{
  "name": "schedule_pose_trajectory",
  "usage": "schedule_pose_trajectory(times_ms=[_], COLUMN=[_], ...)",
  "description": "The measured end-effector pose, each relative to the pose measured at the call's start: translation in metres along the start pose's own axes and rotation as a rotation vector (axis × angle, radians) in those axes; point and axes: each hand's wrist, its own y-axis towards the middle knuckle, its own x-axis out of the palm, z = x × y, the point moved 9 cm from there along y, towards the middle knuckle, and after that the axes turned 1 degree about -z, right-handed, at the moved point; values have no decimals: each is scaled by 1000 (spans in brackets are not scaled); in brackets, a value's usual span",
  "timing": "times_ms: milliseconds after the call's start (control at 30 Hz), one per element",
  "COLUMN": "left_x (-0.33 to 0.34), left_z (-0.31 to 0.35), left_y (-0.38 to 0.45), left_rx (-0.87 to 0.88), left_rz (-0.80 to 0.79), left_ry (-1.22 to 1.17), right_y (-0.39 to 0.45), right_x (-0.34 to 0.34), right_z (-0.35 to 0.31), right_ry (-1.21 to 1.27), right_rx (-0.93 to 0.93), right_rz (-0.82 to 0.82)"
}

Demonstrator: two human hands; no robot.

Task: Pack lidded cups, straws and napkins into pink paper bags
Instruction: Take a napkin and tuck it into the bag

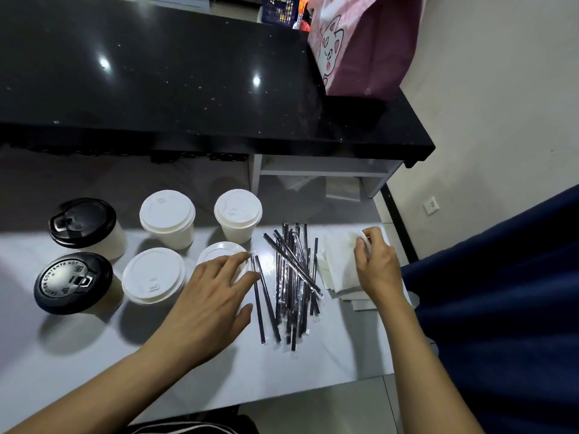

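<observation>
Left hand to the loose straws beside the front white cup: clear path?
Probably yes. The left hand hovers open over that cup, fingertips almost at the two loose straws; nothing lies between them.

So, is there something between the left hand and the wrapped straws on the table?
Nothing visible. The left hand hovers over a white-lidded cup, its fingertips already next to the nearest wrapped straws, with only bare table beside them. The right hand is on the napkins, apart from the straws.
</observation>
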Motion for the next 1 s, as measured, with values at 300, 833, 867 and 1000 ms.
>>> schedule_pose_trajectory(times_ms=[300,833,867,1000], left_x=[-14,-159,-163,-177], left_z=[-6,-146,-156,-200], left_y=[1,-99,-111,-165], left_rx=[5,-446,-475,-552], left_rz=[70,496,511,584], left_ry=[-86,-625,-621,-610], right_y=[3,-60,-67,-85], right_x=[-41,6,15,48], right_z=[-51,-378,-392,-452], right_ry=[243,708,685,614], right_rx=[5,-565,-588,-694], right_rz=[-7,-575,-617,-634])
